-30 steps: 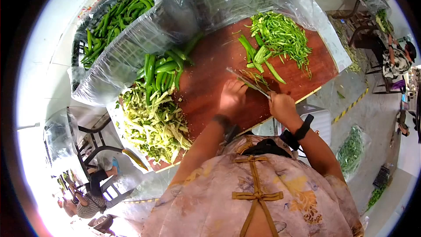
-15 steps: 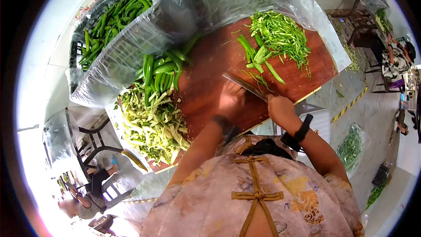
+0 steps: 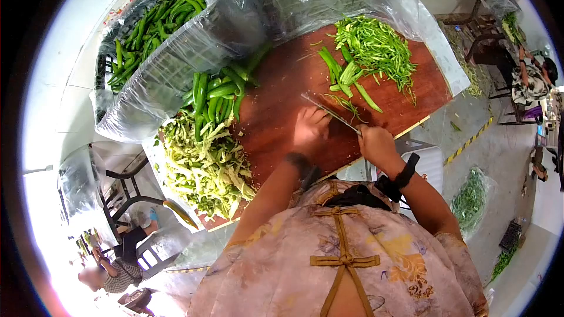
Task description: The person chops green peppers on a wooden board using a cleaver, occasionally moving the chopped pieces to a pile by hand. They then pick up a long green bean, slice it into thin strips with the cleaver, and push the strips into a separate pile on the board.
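My right hand (image 3: 378,145) is closed round the handle of a kitchen knife (image 3: 330,113), its thin blade slanting up and left over the red-brown board (image 3: 276,105). Close against the left side of the blade, my left hand (image 3: 310,128) rests with fingers bent together; whatever lies under them is hidden. A few thin green shreds (image 3: 346,104) lie just past the blade. Beyond them are several cut pepper pieces (image 3: 351,74) and a heap of sliced green pepper (image 3: 379,50). Whole green peppers (image 3: 214,95) lie at the board's left, above a pile of pale pepper cores and scraps (image 3: 202,167).
A plastic-lined crate of green peppers (image 3: 158,23) stands at the upper left. Another lined crate (image 3: 317,0) borders the board's far edge. A white stool (image 3: 424,161) is by my right arm. On the floor lies a bag of greens (image 3: 470,199). Other people sit at both sides.
The knife blade has turned slightly, so it now shows narrower than before. Both hands stay nearly in place, and the pepper piles look the same.
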Tool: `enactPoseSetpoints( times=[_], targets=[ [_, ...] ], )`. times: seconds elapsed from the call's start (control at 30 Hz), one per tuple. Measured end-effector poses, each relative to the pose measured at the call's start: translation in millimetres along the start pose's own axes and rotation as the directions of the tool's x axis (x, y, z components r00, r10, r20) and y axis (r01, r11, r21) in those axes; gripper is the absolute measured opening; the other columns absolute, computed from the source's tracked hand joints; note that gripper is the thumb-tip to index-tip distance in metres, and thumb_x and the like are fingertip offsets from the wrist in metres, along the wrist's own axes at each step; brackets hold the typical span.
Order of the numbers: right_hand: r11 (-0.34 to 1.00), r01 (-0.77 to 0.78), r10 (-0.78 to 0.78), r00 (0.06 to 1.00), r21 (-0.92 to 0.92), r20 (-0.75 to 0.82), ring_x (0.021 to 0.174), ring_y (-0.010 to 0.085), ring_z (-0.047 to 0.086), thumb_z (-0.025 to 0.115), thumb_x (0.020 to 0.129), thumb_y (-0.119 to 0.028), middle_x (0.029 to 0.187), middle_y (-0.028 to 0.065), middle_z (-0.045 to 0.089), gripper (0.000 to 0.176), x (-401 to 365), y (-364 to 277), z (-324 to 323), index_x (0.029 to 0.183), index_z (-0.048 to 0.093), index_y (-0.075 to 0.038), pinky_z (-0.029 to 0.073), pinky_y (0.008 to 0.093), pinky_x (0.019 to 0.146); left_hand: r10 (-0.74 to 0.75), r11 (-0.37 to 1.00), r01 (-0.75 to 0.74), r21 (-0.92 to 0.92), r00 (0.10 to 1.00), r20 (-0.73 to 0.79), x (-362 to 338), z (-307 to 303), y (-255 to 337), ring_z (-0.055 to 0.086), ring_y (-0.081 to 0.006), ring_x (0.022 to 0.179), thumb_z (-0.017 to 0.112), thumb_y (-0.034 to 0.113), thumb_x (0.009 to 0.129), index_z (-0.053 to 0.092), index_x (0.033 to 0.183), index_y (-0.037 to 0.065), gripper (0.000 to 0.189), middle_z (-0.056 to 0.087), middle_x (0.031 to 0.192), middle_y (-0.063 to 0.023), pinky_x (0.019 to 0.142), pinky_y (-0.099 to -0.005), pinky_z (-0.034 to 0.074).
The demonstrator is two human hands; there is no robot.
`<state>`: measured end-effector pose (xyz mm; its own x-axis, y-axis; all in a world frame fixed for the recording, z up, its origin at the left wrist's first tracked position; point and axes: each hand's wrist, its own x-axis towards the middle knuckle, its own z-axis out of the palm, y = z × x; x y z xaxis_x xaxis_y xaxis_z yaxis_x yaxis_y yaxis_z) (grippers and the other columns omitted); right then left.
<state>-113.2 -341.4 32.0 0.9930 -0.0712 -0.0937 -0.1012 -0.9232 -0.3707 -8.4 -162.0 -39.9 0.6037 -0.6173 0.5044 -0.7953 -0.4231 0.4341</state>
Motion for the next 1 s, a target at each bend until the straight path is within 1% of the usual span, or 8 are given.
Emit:
enactPoseSetpoints(
  times=[0.17, 0.37, 0.53, 0.67, 0.73, 0.9, 0.97, 1.0],
  targets=[
    [0.997, -0.072, 0.073, 0.994, -0.015, 0.077, 0.071, 0.0391, 0.062, 0.055, 0.083, -0.013, 0.072, 0.0212, 0.063, 0.02, -7.6, -6.0, -7.5, 0.097, 0.063, -0.002, 0.049, 0.0494, 0.066, 0.01, 1.0, -0.01, 0.002, 1.0, 0.002, 1.4, -2.3, 0.5, 0.055, -0.0268, 0.096, 0.062, 0.004, 0.06, 0.066, 0.092, 0.007, 0.032, 0.061, 0.096, -0.0044, 0.086, -0.0422, 0.042],
    [0.997, -0.063, 0.068, 0.99, -0.046, 0.122, 0.071, 0.04, 0.062, 0.053, 0.083, -0.012, 0.07, 0.0219, 0.062, 0.014, 0.0, -4.6, 0.4, 0.087, 0.061, -0.001, 0.049, 0.0505, 0.064, 0.013, 1.0, -0.013, 0.017, 1.0, -0.004, 2.8, -5.1, 1.9, 0.055, -0.026, 0.096, 0.062, 0.004, 0.061, 0.065, 0.092, 0.007, 0.031, 0.061, 0.097, -0.0045, 0.086, -0.0419, 0.042],
    [0.999, 0.048, -0.047, 0.998, 0.009, -0.052, 0.068, 0.0411, 0.061, 0.052, 0.084, -0.013, 0.068, 0.0219, 0.06, 0.015, 44.8, -14.5, 17.2, 0.079, 0.059, -0.001, 0.049, 0.0507, 0.062, 0.026, 1.0, -0.026, -0.017, 1.0, -0.008, 3.6, -4.7, 1.0, 0.055, -0.0255, 0.096, 0.061, 0.004, 0.062, 0.065, 0.09, 0.007, 0.028, 0.061, 0.097, -0.0047, 0.087, -0.0418, 0.041],
    [0.998, 0.046, -0.042, 0.993, 0.033, -0.108, 0.069, 0.0418, 0.06, 0.054, 0.083, -0.012, 0.069, 0.0223, 0.06, 0.014, 45.9, -3.6, 22.6, 0.079, 0.058, 0.0, 0.048, 0.0512, 0.062, 0.012, 0.999, -0.013, 0.032, 1.0, 0.025, 0.4, -0.3, -0.2, 0.055, -0.0257, 0.098, 0.062, 0.003, 0.063, 0.065, 0.091, 0.007, 0.028, 0.061, 0.097, -0.0056, 0.087, -0.0423, 0.041],
    [0.999, 0.014, -0.009, 0.995, 0.047, -0.1, 0.07, 0.0421, 0.06, 0.056, 0.082, -0.012, 0.069, 0.0227, 0.06, 0.013, 32.3, -2.6, 13.1, 0.08, 0.058, 0.0, 0.047, 0.0516, 0.062, 0.001, 0.999, -0.002, 0.052, 1.0, 0.025, 1.2, -4.7, 2.3, 0.056, -0.0257, 0.098, 0.062, 0.002, 0.064, 0.065, 0.092, 0.007, 0.029, 0.061, 0.097, -0.0059, 0.087, -0.0427, 0.041],
    [0.994, -0.023, 0.03, 0.998, 0.108, -0.056, 0.071, 0.0419, 0.06, 0.058, 0.081, -0.014, 0.072, 0.0233, 0.061, 0.013, 2.5, -6.8, 5.7, 0.08, 0.059, -0.001, 0.047, 0.0515, 0.063, 0.006, 1.0, -0.006, -0.023, 1.0, -0.008, -1.6, 1.4, -1.9, 0.056, -0.0272, 0.102, 0.062, 0.002, 0.064, 0.065, 0.095, 0.007, 0.032, 0.062, 0.101, -0.0068, 0.092, -0.0439, 0.041],
    [0.995, -0.081, 0.078, 0.996, 0.06, 0.048, 0.072, 0.043, 0.06, 0.059, 0.082, -0.014, 0.072, 0.0228, 0.061, 0.014, -1.4, -11.5, -3.4, 0.087, 0.063, -0.002, 0.048, 0.0499, 0.064, 0.008, 1.0, -0.008, -0.006, 1.0, 0.03, -4.6, 4.7, -5.5, 0.055, -0.0278, 0.104, 0.063, 0.002, 0.064, 0.065, 0.097, 0.007, 0.034, 0.063, 0.102, -0.0072, 0.095, -0.0441, 0.04],
    [0.995, -0.085, 0.082, 0.996, 0.061, 0.047, 0.072, 0.043, 0.06, 0.059, 0.082, -0.014, 0.072, 0.0228, 0.061, 0.014, -2.2, -11.4, -3.2, 0.087, 0.063, -0.002, 0.048, 0.0499, 0.064, 0.01, 1.0, -0.01, -0.008, 0.999, 0.032, -5.5, 6.0, -5.9, 0.055, -0.0278, 0.104, 0.063, 0.002, 0.064, 0.065, 0.097, 0.007, 0.034, 0.063, 0.102, -0.0072, 0.095, -0.0441, 0.04]
  ],
)
